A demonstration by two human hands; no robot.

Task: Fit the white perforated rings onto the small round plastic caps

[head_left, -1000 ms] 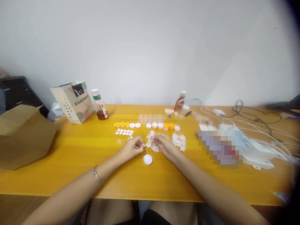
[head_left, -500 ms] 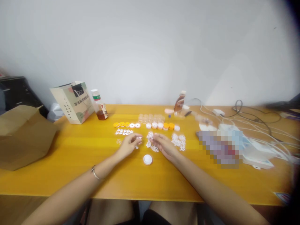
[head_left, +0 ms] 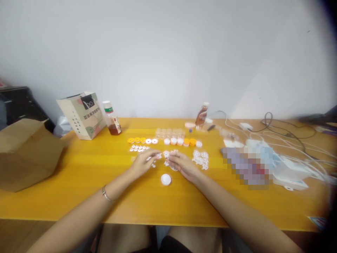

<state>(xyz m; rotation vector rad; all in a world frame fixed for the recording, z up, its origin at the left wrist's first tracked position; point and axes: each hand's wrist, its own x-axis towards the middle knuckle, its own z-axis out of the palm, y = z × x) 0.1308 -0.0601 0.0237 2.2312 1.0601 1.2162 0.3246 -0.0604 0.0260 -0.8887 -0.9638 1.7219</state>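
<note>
Hands apart, facing each other just beyond the round white lid [head_left: 165, 180] on the table [head_left: 163, 207]! Left hand [head_left: 142, 164] pinches a small white piece [head_left: 158, 155], and directly across a narrow gap to its right, right hand [head_left: 184, 166] pinches a lacy white piece [head_left: 166, 154], both nearly level, long axes too blurred to call. Farther out, yellow and white caps [head_left: 173, 141] run in a broken row.

The left hand [head_left: 142, 164] has shifted toward the worktop's [head_left: 158, 207] left edge, uncovering small white pieces [head_left: 153, 166]; the right hand [head_left: 185, 166] reaches further that way.
</note>
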